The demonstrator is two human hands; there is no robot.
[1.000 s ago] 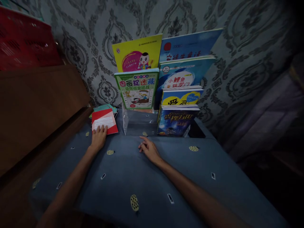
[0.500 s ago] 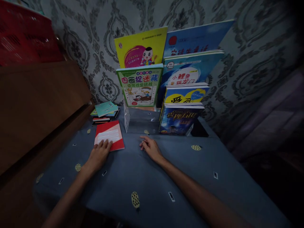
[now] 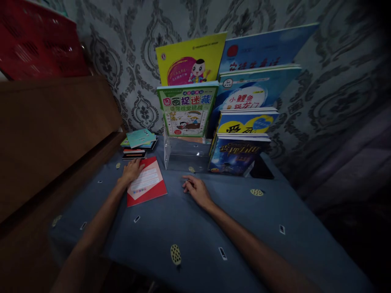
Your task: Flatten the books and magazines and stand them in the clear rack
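Head view | red book (image 3: 150, 181) is lying on counter (image 3: 159, 236) before pile (image 3: 141, 139) | left hand (image 3: 132, 170) is touching its edge, grip unclear; right hand (image 3: 197, 190) is resting apart, empty | light, flat pressure is probably working best

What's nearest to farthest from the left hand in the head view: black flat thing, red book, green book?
1. Red book, touching the left hand.
2. Green book, middle, in the clear stand.
3. Black flat thing, right of the stand.

Red container (image 3: 42, 47) on a wooden cabinet (image 3: 58, 134), patterned wallpaper (image 3: 134, 53) behind, perhaps a curtain (image 3: 345, 162) at right
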